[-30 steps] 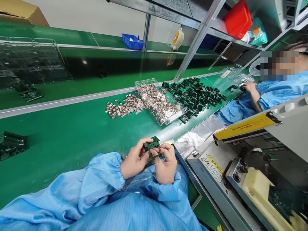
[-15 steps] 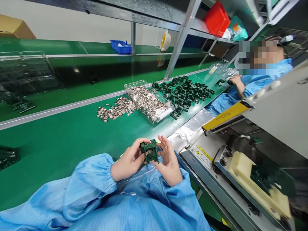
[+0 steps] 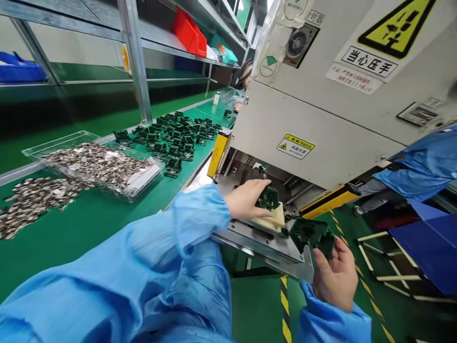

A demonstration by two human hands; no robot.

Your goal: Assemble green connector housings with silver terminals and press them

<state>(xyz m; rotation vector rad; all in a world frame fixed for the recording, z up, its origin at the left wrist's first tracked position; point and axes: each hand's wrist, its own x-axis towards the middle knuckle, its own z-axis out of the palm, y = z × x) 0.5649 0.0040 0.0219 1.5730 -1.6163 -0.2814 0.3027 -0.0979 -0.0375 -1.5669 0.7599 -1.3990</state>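
Note:
My left hand [image 3: 246, 199] reaches under the machine's grey housing. Its thumb and fingers close around a small dark green plastic part [image 3: 270, 197], which sits at the cream-coloured fixture [image 3: 275, 221]. Lower right, in front of the machine, my right hand [image 3: 337, 276] pinches another dark green plastic part [image 3: 312, 232] between thumb and fingers, held tilted in the air beside the fixture. My fingers and palms hide portions of both parts.
A clear tray [image 3: 143, 183] of small metal pieces stands on the green bench, with a loose heap of pieces [image 3: 39, 200] beside it. Dark green parts [image 3: 174, 138] lie spread behind. Yellow guard bars [image 3: 218, 155] flank the machine opening. Other people are at back and right.
My view has turned right toward the machine. Both hands were around one green part before my body; now they are apart, the left at the fixture, the right holding a green part beside it.

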